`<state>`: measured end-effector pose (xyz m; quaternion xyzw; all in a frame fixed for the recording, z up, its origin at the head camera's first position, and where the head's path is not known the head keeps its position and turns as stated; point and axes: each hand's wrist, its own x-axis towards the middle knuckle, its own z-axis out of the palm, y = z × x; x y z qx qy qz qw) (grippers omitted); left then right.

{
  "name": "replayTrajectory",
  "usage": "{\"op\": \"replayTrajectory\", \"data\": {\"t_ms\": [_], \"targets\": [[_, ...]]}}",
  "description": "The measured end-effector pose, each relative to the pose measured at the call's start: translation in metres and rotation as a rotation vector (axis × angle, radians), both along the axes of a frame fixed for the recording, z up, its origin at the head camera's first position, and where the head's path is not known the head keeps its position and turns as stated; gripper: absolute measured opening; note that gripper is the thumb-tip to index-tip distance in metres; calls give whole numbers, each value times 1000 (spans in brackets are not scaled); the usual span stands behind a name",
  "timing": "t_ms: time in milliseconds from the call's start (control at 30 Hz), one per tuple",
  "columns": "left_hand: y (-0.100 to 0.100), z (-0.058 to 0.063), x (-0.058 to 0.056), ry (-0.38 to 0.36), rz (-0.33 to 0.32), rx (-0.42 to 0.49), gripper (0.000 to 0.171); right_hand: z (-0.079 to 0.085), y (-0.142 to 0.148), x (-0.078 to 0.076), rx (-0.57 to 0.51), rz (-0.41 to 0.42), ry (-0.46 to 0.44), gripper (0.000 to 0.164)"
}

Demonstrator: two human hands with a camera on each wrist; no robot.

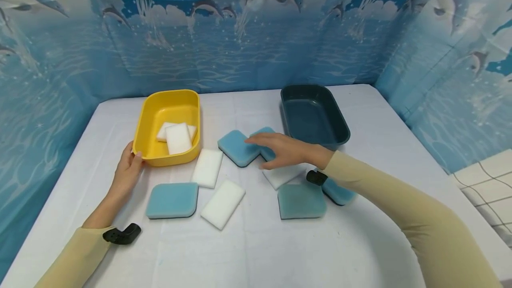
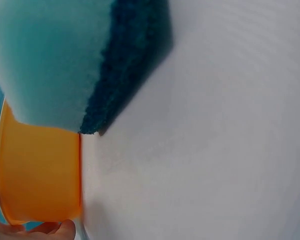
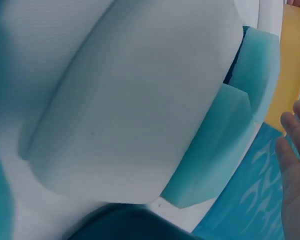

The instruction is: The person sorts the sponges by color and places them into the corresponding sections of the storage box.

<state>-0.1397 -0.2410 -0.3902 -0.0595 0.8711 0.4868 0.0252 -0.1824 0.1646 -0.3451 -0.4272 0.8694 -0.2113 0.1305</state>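
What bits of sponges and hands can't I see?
Head view: part of a blue sponge, behind the right hand.
Head view: part of another blue sponge, behind the right sleeve.
Head view: part of a white sponge, behind another white sponge in the yellow tub.
Left wrist view: most of the left hand, cut off by the picture's edges.

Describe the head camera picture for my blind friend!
A person's left hand holds a yellow tub with white sponges inside; their right hand is over blue sponges. More sponges and a dark tub sit on the white table.

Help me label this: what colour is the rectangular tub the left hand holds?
Yellow: the rectangular plastic tub, seen best in the head view.
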Motion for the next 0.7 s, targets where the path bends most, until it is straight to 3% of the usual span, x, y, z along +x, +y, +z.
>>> {"op": "replayTrajectory", "data": {"t_ms": [700], "targets": [[1,0,1,14,-1,-6,58,-4,29,19,30,103,-69,61]]}}
